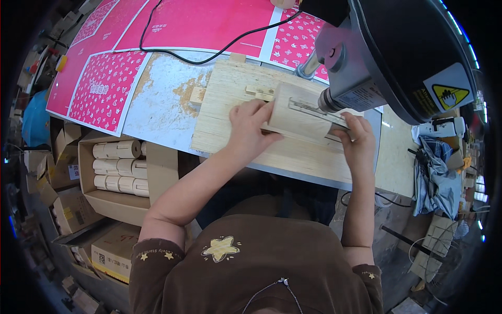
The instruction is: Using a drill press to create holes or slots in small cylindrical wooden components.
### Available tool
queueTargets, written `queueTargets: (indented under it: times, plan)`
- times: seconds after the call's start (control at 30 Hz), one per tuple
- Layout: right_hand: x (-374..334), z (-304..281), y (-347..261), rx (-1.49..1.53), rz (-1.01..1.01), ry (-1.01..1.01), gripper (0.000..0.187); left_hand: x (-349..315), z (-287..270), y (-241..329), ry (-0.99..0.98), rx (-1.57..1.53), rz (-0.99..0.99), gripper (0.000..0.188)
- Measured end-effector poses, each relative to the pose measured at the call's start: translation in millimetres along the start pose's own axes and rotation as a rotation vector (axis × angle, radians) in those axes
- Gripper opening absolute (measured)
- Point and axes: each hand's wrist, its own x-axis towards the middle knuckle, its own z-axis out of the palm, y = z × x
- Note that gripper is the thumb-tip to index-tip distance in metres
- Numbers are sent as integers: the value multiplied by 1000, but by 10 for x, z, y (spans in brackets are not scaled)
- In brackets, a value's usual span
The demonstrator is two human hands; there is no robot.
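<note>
A pale wooden cylinder (300, 121) with a long narrow slot along its upper side lies on a plywood board (222, 112). My left hand (251, 128) grips its left end, thumb on the near side and fingers over the top. At the other end my right hand (356, 137) is closed on the cylinder's edge, beside a thin dark strip-like part that I cannot make out clearly. Just above the slot is the chuck (328, 100) of a drill press (361, 63); whether a bit touches the wood is hidden. Small wooden blocks (260, 91) sit behind the cylinder.
Pink patterned sheets (204, 26) cover the far tabletop, crossed by a black cable (222, 51). Sawdust (191, 94) lies left of the board. Below left, a cardboard box (115, 201) holds several wooden cylinders (116, 167). Cloth (434, 172) hangs at the right.
</note>
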Motion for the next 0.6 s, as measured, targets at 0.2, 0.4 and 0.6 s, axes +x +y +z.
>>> queueTargets:
  times: [0.2,0.4,0.6]
  plan:
    - [22,-97,-81,313,101,-48,40,10,-146,-226,-76,-35,30,66]
    - [783,-1161,-298,548,-24,613,43,35,-191,-223,-104,-54,40,53]
    - [1140,-1489,116,-161,9,462,27,49,-171,-218,-110,86,75,64]
